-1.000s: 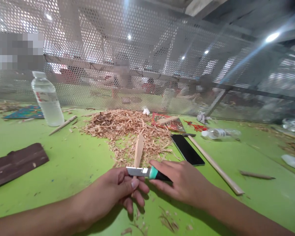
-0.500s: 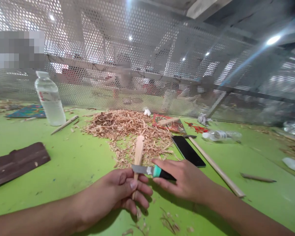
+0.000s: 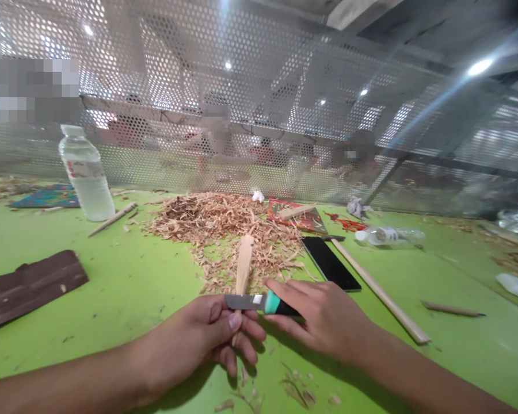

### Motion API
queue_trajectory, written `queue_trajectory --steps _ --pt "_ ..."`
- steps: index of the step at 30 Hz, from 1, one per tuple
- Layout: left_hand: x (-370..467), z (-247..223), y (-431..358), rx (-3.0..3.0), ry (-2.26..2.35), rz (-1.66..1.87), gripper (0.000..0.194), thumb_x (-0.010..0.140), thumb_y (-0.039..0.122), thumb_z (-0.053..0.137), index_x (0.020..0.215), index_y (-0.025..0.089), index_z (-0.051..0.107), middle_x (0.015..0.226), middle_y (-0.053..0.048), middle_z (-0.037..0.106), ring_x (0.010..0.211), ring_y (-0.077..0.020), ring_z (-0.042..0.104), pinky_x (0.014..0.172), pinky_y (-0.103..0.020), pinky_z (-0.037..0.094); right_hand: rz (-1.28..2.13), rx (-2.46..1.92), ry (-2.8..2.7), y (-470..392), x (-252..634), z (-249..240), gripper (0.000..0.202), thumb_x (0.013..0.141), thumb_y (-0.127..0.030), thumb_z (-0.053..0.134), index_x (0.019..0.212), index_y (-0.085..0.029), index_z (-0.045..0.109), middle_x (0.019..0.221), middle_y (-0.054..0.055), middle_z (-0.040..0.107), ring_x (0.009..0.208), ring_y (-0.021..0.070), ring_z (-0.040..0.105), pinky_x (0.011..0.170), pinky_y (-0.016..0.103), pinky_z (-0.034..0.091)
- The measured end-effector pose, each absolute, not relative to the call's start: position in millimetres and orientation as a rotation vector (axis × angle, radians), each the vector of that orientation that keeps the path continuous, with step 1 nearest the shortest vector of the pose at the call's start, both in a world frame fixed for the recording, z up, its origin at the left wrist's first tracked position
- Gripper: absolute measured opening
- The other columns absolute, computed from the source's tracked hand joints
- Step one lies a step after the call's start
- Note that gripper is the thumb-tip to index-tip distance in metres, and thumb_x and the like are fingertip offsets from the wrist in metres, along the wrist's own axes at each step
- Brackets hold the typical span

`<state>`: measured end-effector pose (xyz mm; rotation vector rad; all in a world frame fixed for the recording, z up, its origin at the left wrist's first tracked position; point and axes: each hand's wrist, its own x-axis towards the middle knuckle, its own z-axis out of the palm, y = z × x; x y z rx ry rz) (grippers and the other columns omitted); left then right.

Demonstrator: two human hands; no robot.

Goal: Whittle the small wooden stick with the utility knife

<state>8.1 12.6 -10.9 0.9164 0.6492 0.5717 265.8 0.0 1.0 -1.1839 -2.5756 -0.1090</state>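
Note:
A pale carved wooden piece [image 3: 244, 259], broad at the top and thin below, stands out from my left hand [image 3: 207, 336], whose thumb and fingers pinch its narrow lower part. My right hand [image 3: 322, 313] is wrapped round the black and teal handle of a knife [image 3: 246, 302]. The flat blade lies across the wood just above my left thumb, its tip close to the left index finger. Behind the wood spreads a heap of curled shavings [image 3: 216, 215].
On the green table [image 3: 129, 287] are a standing water bottle [image 3: 88, 178], a brown strip [image 3: 34, 287], a pointed stick [image 3: 112, 219], a black phone [image 3: 331, 264], a long-handled hammer [image 3: 380, 290], a lying bottle [image 3: 391, 236] and a pencil [image 3: 451, 309]. A perforated screen [image 3: 250, 115] rises behind.
The knife blade has shifted slightly left and down across the wood, and turned so its flat side shows more. My right hand has moved slightly left with it.

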Motion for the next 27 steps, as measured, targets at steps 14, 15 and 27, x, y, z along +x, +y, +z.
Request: queue_trajectory --steps 14,15,27 --pt "8 -11 12 0.897 0.665 0.529 0.047 0.082 0.05 0.093 0.1 0.012 0.07 0.098 -0.01 0.078 0.081 -0.0177 0.075 0.069 -0.027 0.06 -0.286 -1.262 -2.17 23 298 19 0.058 0.116 -0.051 0.041 0.137 -0.004 0.068 0.104 0.02 0.082 0.069 0.023 0.077 0.054 0.032 0.058" --pt "8 -11 13 0.893 0.666 0.53 0.047 0.082 0.049 0.093 0.101 0.013 0.07 0.099 -0.01 0.078 0.082 -0.0179 0.075 0.069 -0.027 0.059 -0.253 -1.252 -2.193 21 296 18 0.058 0.116 -0.052 0.041 0.138 -0.005 0.067 0.107 0.02 0.083 0.073 0.0231 0.078 0.058 0.032 0.06" --pt "7 -11 9 0.977 0.647 0.531 0.042 0.087 0.052 0.085 0.095 0.015 0.067 0.092 -0.007 0.073 0.07 -0.0148 0.066 0.062 -0.026 0.048 0.214 -1.211 -2.574 5 264 4 0.066 0.112 -0.071 0.035 0.108 -0.019 0.074 0.084 0.005 0.079 0.071 0.0208 0.074 0.063 0.028 0.048"
